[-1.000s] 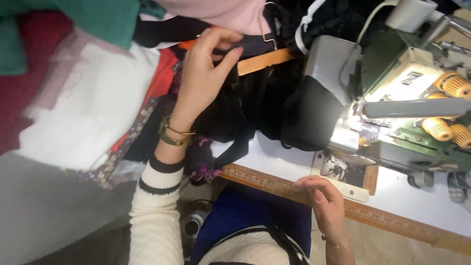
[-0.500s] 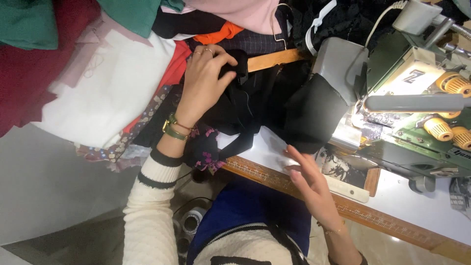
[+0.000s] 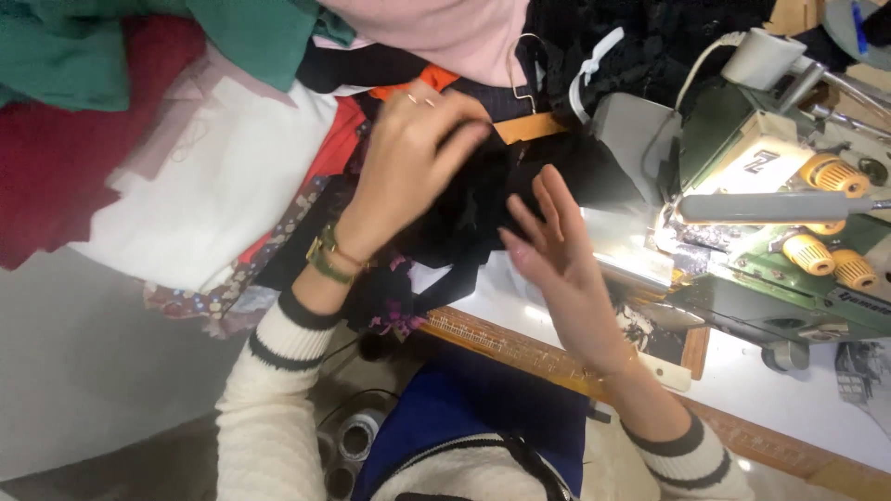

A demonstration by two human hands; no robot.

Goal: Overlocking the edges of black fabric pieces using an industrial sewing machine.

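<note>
On black fabric, hands (bare)

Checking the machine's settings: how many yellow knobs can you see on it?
3 yellow knobs on the green sewing machine: one upper, two lower, side by side. A grey arm crosses there, so more may be hidden.

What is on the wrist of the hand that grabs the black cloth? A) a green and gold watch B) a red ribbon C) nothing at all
A: the left hand gripping the black cloth wears a green and gold watch at the wrist.
</note>
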